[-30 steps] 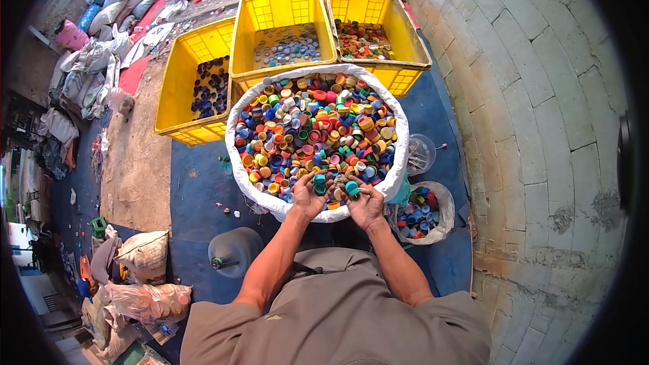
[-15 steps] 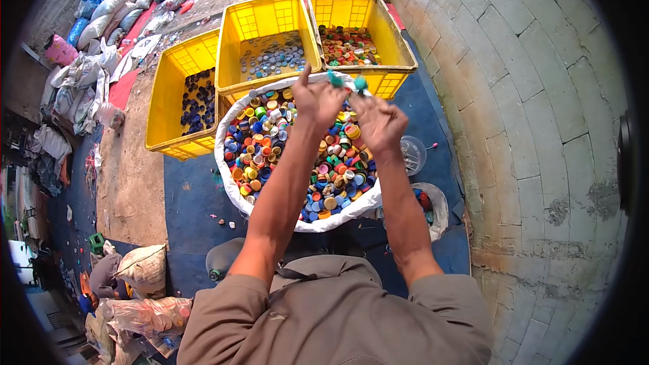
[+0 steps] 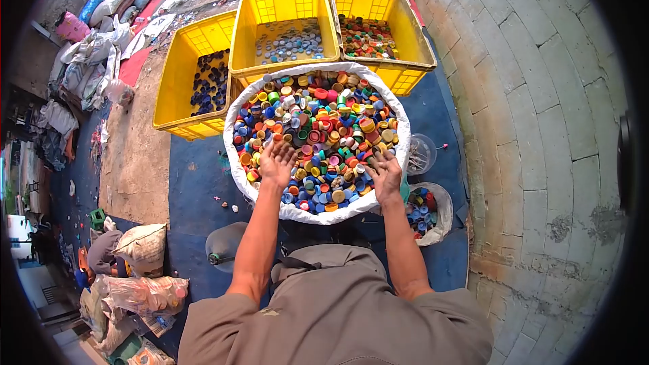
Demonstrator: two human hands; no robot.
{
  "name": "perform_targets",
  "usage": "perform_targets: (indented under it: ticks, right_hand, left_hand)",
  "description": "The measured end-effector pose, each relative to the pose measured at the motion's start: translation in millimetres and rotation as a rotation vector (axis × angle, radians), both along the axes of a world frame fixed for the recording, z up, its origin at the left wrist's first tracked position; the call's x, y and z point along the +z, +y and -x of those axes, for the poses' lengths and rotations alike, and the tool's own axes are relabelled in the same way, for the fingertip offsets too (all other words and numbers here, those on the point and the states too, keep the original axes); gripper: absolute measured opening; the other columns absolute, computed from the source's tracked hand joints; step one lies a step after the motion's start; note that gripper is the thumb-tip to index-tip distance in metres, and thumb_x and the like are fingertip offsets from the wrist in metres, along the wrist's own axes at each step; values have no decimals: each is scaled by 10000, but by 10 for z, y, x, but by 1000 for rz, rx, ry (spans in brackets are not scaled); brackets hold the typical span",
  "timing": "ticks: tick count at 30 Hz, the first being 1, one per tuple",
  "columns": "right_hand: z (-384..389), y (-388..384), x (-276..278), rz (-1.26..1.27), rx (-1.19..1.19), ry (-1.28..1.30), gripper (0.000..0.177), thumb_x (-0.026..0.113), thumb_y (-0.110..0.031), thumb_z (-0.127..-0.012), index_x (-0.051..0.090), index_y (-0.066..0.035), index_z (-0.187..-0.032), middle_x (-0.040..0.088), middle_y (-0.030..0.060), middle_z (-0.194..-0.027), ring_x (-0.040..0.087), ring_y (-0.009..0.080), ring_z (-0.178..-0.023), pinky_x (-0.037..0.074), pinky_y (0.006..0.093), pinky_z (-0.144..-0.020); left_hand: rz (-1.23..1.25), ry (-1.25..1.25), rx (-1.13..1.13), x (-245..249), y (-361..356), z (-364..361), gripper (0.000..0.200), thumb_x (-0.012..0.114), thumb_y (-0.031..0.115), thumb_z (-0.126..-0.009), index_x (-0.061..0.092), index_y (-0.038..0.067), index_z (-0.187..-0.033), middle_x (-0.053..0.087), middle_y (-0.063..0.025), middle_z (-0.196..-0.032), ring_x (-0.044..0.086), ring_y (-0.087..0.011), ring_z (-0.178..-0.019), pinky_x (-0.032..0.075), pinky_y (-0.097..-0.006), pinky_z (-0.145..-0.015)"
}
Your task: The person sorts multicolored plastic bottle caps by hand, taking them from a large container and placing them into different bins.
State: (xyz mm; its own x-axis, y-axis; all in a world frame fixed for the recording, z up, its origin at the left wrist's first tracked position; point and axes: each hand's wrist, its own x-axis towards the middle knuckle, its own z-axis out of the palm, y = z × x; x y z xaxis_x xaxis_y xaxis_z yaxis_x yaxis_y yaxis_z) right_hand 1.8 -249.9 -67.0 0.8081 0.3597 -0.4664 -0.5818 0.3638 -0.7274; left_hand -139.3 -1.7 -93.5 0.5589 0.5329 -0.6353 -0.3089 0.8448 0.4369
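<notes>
A wide round sack with a white rolled rim [image 3: 318,218] stands in front of me, heaped with bottle caps [image 3: 328,136] of many colours. Over the near left part of the heap is my left hand [image 3: 276,165], open, its fingers spread and pointing away from me. My right hand [image 3: 385,176] is at the near right side, just inside the rim, with its fingers apart and reaching down to the caps. Neither hand shows a cap in its grasp.
Behind the sack stand three yellow crates: a left one [image 3: 169,94] with dark caps, a middle one [image 3: 243,51] with pale blue and grey caps, and a right one [image 3: 419,47] with red, orange and green caps. A clear tub [image 3: 422,152] and a small cap-filled bag [image 3: 443,213] sit right, before a block wall [image 3: 534,128].
Both hands have come back from the far rim towards me and moved apart over the heap. Green caps seen in the air by the fingers are gone from there. The view has shifted slightly.
</notes>
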Motion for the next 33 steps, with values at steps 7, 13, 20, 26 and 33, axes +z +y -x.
perform_targets:
  ticks: [7,13,20,26,33]
  right_hand:
    - [114,-88,-207,415,75,-160,528,555,-140,-781,450,24,-1272,471,187,-1289,511,254,-1122,447,388,-920]
    - [-118,114,-374,520,203,-367,450,581,-135,-795,513,43,-1203,564,176,-1182,578,235,-1036,464,332,-906]
    - [-855,660,-232,1110,142,-814,526,631,-404,-788,582,-6,-1128,609,217,-1090,573,357,-1032,434,434,-917]
    - [-1403,1016,-240,1338,448,-568,799,565,-636,-769,492,-56,-1314,535,232,-1274,461,378,-1224,364,489,-1002]
    - [-1399,1477,-677,1509,645,-689,852,516,-716,-754,493,-98,-1340,444,229,-1368,414,391,-1266,244,553,-1063]
  left_hand:
    - [4,181,-43,-507,-343,594,359,605,316,-886,523,46,-1108,568,-79,-1019,573,-243,-950,480,-389,-854]
    - [-107,206,-95,-419,-440,481,263,624,248,-887,580,56,-1061,603,-64,-910,603,-186,-795,514,-332,-680]
    - [-530,438,-171,-292,-93,226,285,635,236,-889,587,16,-1063,624,-66,-955,583,-117,-816,481,-254,-720]
    - [-1098,1056,-406,-601,850,-170,585,614,498,-820,576,64,-1211,590,-187,-1203,544,-348,-1114,378,-436,-968]
    - [-939,1146,-474,-737,985,-765,834,525,705,-767,469,112,-1351,545,-197,-1284,423,-354,-1256,250,-434,-1051]
